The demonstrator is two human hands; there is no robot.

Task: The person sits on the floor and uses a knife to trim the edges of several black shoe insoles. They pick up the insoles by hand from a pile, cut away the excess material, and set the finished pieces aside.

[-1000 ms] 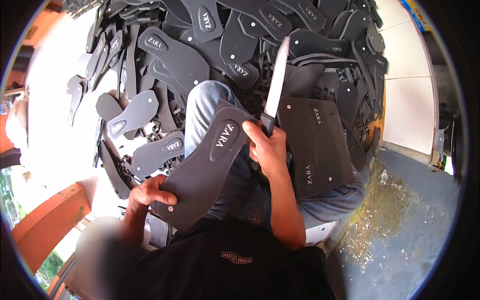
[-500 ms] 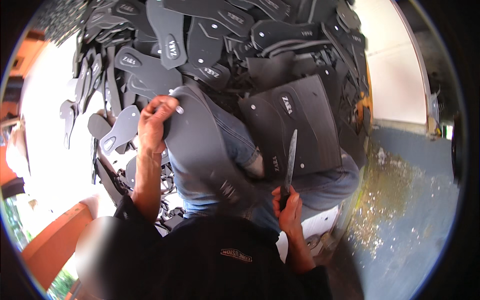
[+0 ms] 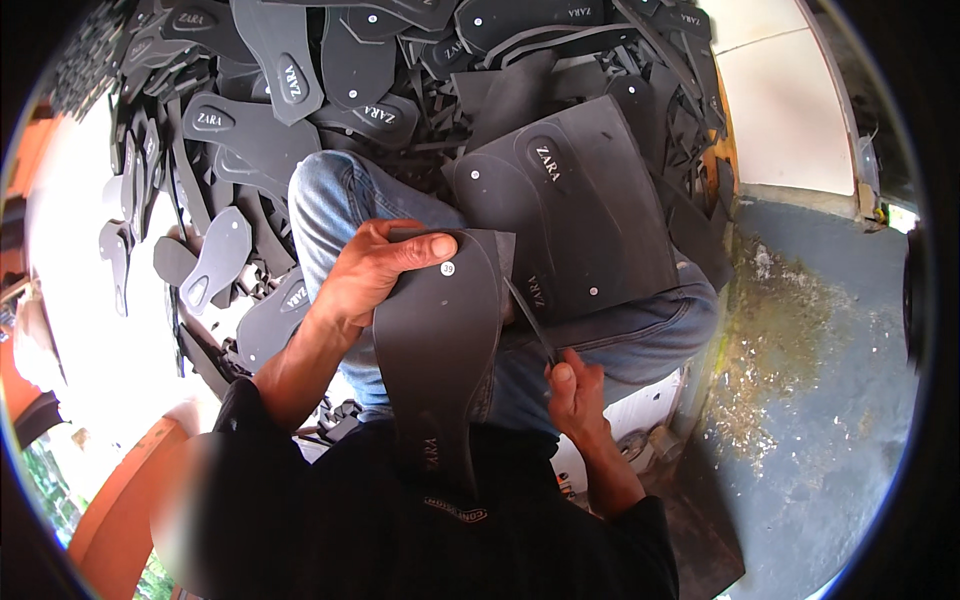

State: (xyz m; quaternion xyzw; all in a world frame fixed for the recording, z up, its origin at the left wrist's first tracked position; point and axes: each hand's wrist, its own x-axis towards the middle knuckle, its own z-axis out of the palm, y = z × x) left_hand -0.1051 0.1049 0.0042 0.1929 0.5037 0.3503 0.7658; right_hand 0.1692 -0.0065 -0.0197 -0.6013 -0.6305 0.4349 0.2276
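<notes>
My left hand (image 3: pixel 372 275) grips the toe end of a black foam shoe sole (image 3: pixel 438 335), thumb on top beside a small round white sticker. The sole hangs toward my chest, its narrower heel end nearest me. A strip of surplus foam still shows along its upper right edge. In my right hand (image 3: pixel 577 398) is a knife (image 3: pixel 529 320), its thin blade pointing up and left, with the tip close to the sole's right edge; whether it touches, I cannot tell. Across my right thigh lies a black foam sheet (image 3: pixel 610 220) with sole outlines pressed into it.
Beyond my knees spreads a big heap of black soles (image 3: pixel 250 140) and foam offcuts. A grey sole (image 3: pixel 217 258) lies at the left. To the right are a stained grey floor (image 3: pixel 810 370) and a pale panel (image 3: pixel 785 110). An orange chair (image 3: pixel 125 500) stands at lower left.
My left hand has brought the sole right and nearer, and it now hangs more upright. The knife blade has swung left to the sole's edge. The view has shifted slightly.
</notes>
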